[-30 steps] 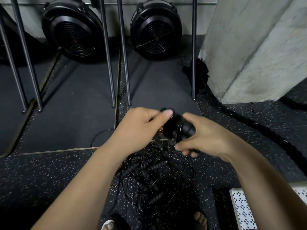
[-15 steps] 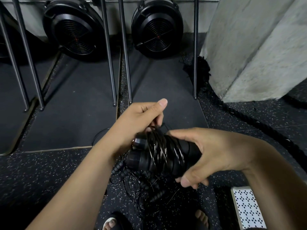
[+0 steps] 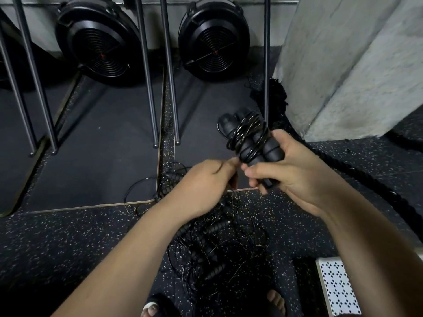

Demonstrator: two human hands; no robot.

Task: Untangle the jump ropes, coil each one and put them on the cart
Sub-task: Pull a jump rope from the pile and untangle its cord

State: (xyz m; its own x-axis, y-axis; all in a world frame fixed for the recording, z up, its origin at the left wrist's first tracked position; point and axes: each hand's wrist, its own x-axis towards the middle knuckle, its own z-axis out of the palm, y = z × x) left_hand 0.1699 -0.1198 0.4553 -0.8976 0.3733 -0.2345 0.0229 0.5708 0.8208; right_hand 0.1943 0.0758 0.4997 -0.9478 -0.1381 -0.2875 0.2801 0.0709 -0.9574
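Head view: right hand [image 3: 295,177] grips the coiled jump rope [image 3: 249,138], handles tilted up, above the tangled ropes [image 3: 212,245] on the floor. Left hand [image 3: 203,188] pinches the cord end just beside the coil.

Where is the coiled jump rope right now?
In the head view, right of centre: the coiled rope is in the right hand, above the tangled pile, left hand beside it.
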